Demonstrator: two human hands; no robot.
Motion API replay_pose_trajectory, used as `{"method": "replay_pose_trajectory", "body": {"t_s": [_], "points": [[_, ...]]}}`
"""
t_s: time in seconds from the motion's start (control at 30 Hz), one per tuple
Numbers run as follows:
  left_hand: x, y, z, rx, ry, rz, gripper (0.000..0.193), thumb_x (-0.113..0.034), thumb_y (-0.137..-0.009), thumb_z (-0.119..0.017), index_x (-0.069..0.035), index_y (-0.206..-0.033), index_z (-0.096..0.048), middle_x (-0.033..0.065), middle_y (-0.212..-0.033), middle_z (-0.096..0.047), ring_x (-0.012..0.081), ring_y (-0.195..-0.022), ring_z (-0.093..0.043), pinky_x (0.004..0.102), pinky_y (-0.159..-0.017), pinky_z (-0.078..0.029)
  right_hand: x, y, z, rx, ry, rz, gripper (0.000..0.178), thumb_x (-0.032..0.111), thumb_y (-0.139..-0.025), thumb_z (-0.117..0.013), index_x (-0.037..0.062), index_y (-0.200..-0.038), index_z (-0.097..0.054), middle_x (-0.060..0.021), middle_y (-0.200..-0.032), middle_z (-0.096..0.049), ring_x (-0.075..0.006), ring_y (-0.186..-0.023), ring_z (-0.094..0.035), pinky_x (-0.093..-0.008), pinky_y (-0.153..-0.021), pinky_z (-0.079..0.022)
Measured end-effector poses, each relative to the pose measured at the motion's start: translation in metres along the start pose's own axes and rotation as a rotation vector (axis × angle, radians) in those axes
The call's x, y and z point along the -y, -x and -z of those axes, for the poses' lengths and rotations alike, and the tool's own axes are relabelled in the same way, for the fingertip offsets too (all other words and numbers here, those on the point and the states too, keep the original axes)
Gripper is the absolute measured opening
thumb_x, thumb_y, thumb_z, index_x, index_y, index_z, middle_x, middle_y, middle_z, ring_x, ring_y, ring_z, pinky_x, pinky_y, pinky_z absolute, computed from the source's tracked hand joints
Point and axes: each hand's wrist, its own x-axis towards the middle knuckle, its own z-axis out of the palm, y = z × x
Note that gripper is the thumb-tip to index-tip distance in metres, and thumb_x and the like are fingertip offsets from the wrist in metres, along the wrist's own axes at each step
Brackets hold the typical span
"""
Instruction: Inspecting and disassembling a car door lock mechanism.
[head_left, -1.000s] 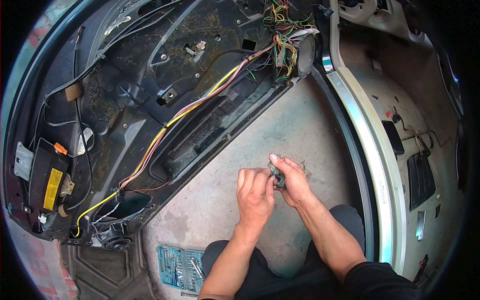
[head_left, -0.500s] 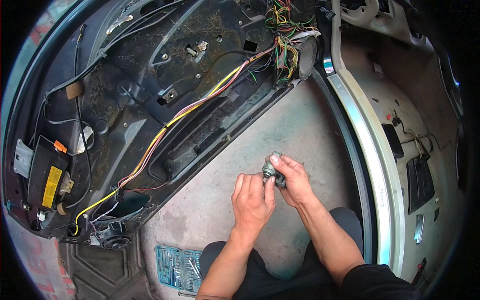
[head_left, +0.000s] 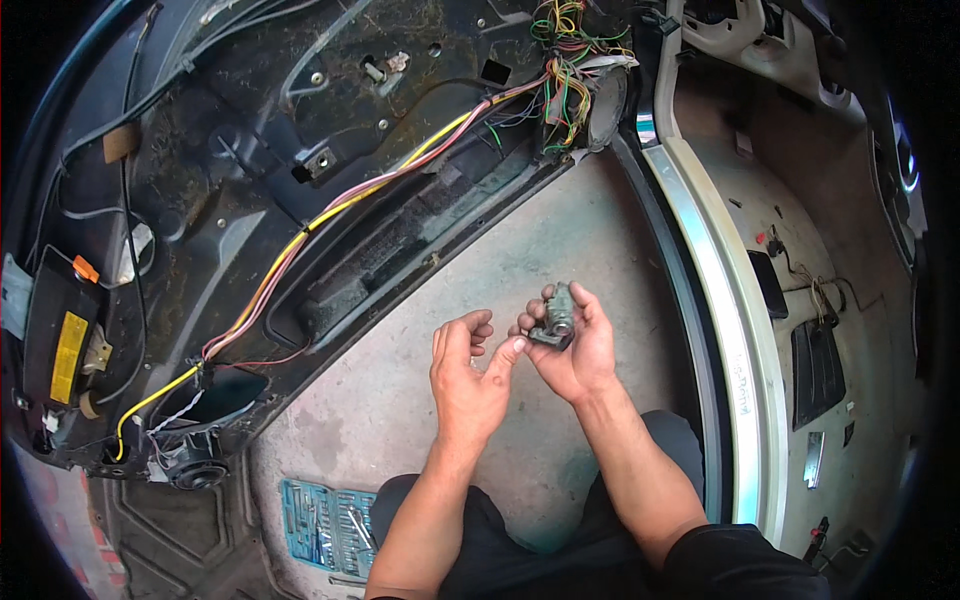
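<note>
In the head view, the right hand (head_left: 582, 362) is cradling a dark metal part (head_left: 558, 316) above the floor (head_left: 345, 420), its grip holding it between thumb and curled fingers; the left hand (head_left: 468, 372) is hanging half-spread just beside it. Steady right-hand support is probably serving careful handling best.

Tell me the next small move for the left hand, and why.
Probably bring the left hand in to steady the near end of the grey metal part: its fingers are loosely curled around nothing, its thumb tip is close to that end, and only the right hand holds the part.
</note>
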Motion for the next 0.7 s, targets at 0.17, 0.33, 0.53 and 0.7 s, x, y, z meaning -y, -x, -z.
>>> {"method": "replay_pose_trajectory", "body": {"t_s": [0.17,0.33,0.53,0.7], "points": [[-0.003,0.012,-0.015,0.284,0.476,0.322,0.037,-0.008,-0.092,-0.081,0.005,-0.123,-0.066,0.0100,-0.111,-0.071,0.0134,-0.099,-0.066,0.0309,-0.085,-0.057,0.000,0.011,-0.007,0.159,0.004,0.055,0.039,0.041,-0.104,-0.047,0.0057,-0.104,-0.064,-0.0147,-0.102,-0.069,-0.0365,-0.118,-0.060,-0.0549,-0.100,-0.051],[0.003,0.018,-0.021,0.408,0.643,0.343,0.036,-0.002,-0.094,-0.078,0.007,-0.126,-0.064,0.0068,-0.109,-0.071,0.0117,-0.097,-0.066,0.0286,-0.086,-0.056,-0.003,0.023,0.004,0.306,0.022,0.031,0.044,0.043,-0.104,-0.042,0.0039,-0.108,-0.062,-0.0250,-0.121,-0.069,-0.0423,-0.115,-0.068,-0.0597,-0.098,-0.055],[0.024,-0.001,-0.002,0.395,0.398,0.205,0.033,-0.026,-0.096,-0.080,0.002,-0.112,-0.076,0.0025,-0.088,-0.074,0.0098,-0.082,-0.064,0.0290,-0.074,-0.054,-0.005,-0.001,0.021,0.265,0.084,0.068,0.042,0.040,-0.105,-0.046,0.0008,-0.105,-0.062,-0.0187,-0.100,-0.068,-0.0344,-0.100,-0.064,-0.0537,-0.100,-0.051],[0.008,0.026,0.035,0.166,-0.020,0.020,0.030,-0.020,-0.089,-0.084,0.002,-0.108,-0.075,0.0094,-0.085,-0.075,0.0128,-0.079,-0.067,0.0310,-0.072,-0.054,0.007,-0.005,0.026,0.056,0.099,0.181,0.037,0.042,-0.109,-0.056,0.0058,-0.112,-0.066,-0.0105,-0.091,-0.069,-0.0255,-0.084,-0.067,-0.0396,-0.078,-0.056]]}}
